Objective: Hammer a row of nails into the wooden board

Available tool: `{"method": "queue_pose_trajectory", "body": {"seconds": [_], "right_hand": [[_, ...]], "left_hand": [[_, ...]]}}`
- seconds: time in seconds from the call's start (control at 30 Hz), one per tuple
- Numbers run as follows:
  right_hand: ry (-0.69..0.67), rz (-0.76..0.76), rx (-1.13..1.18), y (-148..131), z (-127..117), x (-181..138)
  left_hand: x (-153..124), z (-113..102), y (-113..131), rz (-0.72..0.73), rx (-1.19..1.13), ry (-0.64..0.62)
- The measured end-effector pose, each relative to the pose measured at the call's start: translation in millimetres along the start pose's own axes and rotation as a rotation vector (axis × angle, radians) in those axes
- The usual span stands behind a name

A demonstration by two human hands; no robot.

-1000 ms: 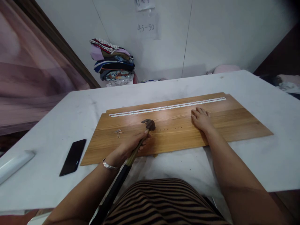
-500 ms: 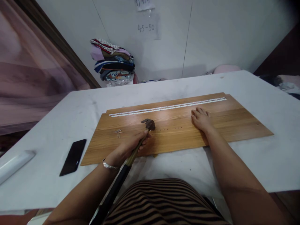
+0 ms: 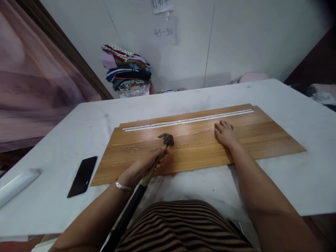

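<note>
A wide wooden board (image 3: 267,138) lies on the white table (image 3: 78,122). My left hand (image 3: 147,161) is closed round the upper handle of a hammer (image 3: 166,139), whose dark head rests on the board just left of a short row of small nail heads (image 3: 189,144). The long dark handle runs back past my wrist toward my lap. My right hand (image 3: 225,133) lies flat on the board to the right of the row, fingers stretched out. A few loose nails (image 3: 133,148) sit on the board at the left. Two silvery strips (image 3: 189,119) run along its far edge.
A black phone (image 3: 82,176) lies on the table left of the board. A white rounded object (image 3: 15,183) sits at the table's left edge. A stack of folded cloth (image 3: 128,71) stands against the back wall. A paper marked 45-50 (image 3: 164,32) hangs above.
</note>
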State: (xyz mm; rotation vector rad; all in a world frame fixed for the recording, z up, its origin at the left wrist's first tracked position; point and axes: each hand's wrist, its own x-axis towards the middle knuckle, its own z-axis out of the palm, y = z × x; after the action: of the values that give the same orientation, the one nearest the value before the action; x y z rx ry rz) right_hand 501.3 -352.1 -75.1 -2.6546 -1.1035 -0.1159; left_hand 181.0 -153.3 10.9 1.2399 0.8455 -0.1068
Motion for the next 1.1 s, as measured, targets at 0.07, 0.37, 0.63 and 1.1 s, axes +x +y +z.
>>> {"method": "queue_pose_trajectory", "body": {"seconds": [0.07, 0.37, 0.63, 1.1], "right_hand": [[-0.002, 0.001, -0.001, 0.0, -0.1, -0.1], [0.034, -0.015, 0.021, 0.9, 1.8, 0.2], [0.017, -0.007, 0.026, -0.2, -0.3, -0.4], [0.021, -0.016, 0.005, -0.9, -1.7, 0.0]], "left_hand": [[0.1, 0.9, 0.0, -0.013, 0.013, 0.021], [-0.9, -2.6, 0.7, 0.016, -0.046, -0.022], [2.9, -2.2, -3.7, -0.004, -0.006, 0.014], [4.1, -3.1, -5.1, -0.023, 0.003, 0.022]]}}
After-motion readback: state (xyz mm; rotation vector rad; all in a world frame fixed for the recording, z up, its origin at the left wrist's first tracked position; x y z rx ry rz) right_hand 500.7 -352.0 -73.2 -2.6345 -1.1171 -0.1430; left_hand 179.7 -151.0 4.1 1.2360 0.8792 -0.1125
